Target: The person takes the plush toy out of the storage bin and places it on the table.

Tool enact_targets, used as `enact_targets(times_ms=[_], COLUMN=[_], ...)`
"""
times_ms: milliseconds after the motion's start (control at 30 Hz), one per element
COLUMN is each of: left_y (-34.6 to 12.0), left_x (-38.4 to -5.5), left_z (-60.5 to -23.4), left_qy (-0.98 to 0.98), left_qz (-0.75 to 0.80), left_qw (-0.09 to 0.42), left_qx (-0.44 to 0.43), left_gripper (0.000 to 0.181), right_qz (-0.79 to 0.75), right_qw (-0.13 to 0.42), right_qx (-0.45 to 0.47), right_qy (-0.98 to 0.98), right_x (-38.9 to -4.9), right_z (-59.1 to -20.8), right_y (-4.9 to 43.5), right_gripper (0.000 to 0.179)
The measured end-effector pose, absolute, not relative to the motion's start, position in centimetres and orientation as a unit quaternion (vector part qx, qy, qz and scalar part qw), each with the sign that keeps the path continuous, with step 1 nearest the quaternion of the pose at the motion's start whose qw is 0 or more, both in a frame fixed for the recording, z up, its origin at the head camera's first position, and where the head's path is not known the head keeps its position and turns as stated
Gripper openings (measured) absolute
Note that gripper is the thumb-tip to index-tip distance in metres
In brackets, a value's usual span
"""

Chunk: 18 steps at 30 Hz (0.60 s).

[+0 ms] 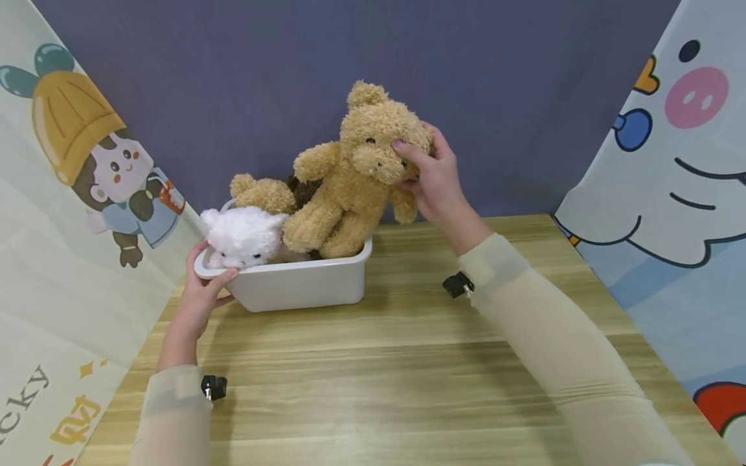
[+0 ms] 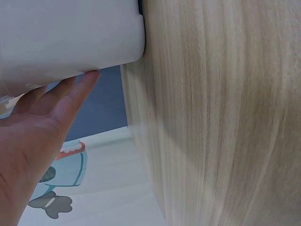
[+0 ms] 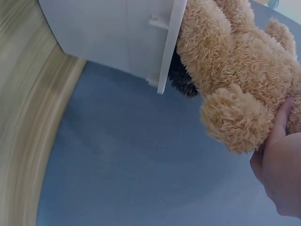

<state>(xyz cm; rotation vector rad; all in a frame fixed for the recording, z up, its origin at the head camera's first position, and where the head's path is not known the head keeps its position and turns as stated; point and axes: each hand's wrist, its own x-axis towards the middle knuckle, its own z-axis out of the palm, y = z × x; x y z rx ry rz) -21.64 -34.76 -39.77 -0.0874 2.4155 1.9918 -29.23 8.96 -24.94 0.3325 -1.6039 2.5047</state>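
Observation:
A tan teddy bear (image 1: 355, 175) leans upright at the right end of a white plastic bin (image 1: 303, 285), its legs at the rim. My right hand (image 1: 434, 171) grips the bear's head from the side, thumb across its face. In the right wrist view the bear's furry body (image 3: 249, 70) sits beside the bin's rim. My left hand (image 1: 201, 291) holds the bin's left end, thumb over the rim; in the left wrist view its fingers (image 2: 75, 92) lie against the bin's outer wall. A white plush toy (image 1: 245, 236) is inside the bin, near that thumb.
Behind the white toy is another tan plush (image 1: 265, 193), with a dark brown furry one (image 1: 304, 191) partly hidden beside it. The bin stands on a wood-grain table (image 1: 350, 382), toward the back. A blue-grey partition (image 1: 513, 97) rises behind, with printed cloth panels (image 1: 670, 213) at both sides.

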Motion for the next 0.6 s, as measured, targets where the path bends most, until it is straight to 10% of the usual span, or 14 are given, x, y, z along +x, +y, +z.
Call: enact_targets(times_ms=[600], left_y=[-34.7], left_x=[-21.5], left_z=[-40.0], left_qy=[0.77], left_qz=[0.637], left_qw=[0.003], left_qx=[-0.025], left_gripper=[0.09], right_qz=[0.823], right_qw=[0.122], right_qx=[0.141], right_qy=[-0.536], right_x=[-30.4], right_z=[-25.0], right_y=[15.3], right_gripper=[0.059])
